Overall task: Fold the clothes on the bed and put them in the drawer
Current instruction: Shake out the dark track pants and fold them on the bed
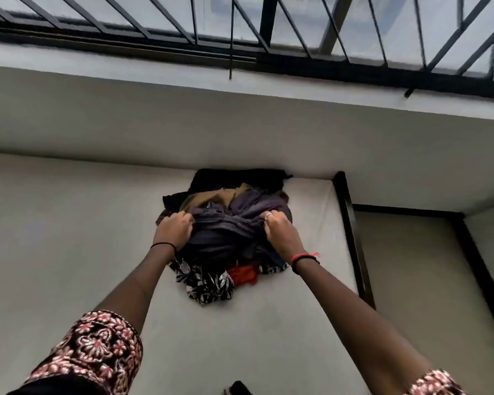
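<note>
Grip: the left hand [174, 228] and the right hand [280, 228] each have their fingers curled into a bunch of the same dark purple garment [226, 238], one at either side of it.
Sleeves: patterned cuffs [97, 346] sit at the near edge of the view, with both bare forearms reaching out over the bed.
Bed: a pale sheet [69, 238] covers the mattress; no folded piece can be seen on the part of it that shows.
Front of the heap: a black-and-white flowered piece [203, 283] and a red piece [244, 275] lie crumpled nearest the person, touching each other.
Held garment: it lies on top of the heap, stretched between the two fists and not yet lifted clear.
Back of the heap: an olive-brown piece [228, 195] and a black piece [234, 178] lie behind it, against the wall.
Surroundings: a dark bed frame [351, 223] runs along the right, with a barred window [240, 27] above the wall.
Drawer: not in view.
Progress: this looks like the very start; the first piece is only being picked out, so by my reading all the folding and the putting away are still to do.
</note>
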The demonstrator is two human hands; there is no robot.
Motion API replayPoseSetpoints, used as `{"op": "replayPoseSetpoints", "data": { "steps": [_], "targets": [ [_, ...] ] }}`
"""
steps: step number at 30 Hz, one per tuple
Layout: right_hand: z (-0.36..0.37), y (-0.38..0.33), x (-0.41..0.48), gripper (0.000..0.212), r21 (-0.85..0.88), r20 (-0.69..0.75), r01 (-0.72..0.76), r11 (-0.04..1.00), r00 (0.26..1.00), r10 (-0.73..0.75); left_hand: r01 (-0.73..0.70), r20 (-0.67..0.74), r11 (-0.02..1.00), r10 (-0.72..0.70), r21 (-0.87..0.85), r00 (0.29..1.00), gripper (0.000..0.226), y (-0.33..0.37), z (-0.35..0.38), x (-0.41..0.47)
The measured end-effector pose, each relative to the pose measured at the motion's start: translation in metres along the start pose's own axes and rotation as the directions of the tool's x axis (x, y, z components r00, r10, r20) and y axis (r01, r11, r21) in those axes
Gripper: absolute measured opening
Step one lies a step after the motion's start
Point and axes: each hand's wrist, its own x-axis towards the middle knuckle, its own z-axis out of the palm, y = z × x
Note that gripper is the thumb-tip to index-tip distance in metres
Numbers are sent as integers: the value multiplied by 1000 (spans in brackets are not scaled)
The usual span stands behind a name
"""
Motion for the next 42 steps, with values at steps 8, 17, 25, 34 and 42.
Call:
{"op": "replayPoseSetpoints", "data": {
  "steps": [8, 17, 25, 34, 42],
  "targets": [
    [93, 14, 39, 41, 19, 102, -84, 996, 991, 82, 170, -1, 972, -173, -161, 985, 45, -35, 84, 35],
    [148, 22, 73, 56, -128, 146, -47, 991, 987, 65, 265, 86, 938, -252, -224, 964, 56, -53, 123, 70],
    [135, 35, 82, 48, -200, 145, -29, 979, 988, 59, 210, 8, 977, -210, -44, 978, 34, -49, 107, 73],
    [55, 59, 50, 31, -248, -61, 12, 969, 998, -28, 316, 41, 582, -436, -749, 899, 39, -21, 23, 59],
    [-65, 72, 19, 54, -313, -227, 81, 946, 961, -157, 4, -30, 765, -31, -644, 999, 41, 15, -134, 35]
  ]
}}
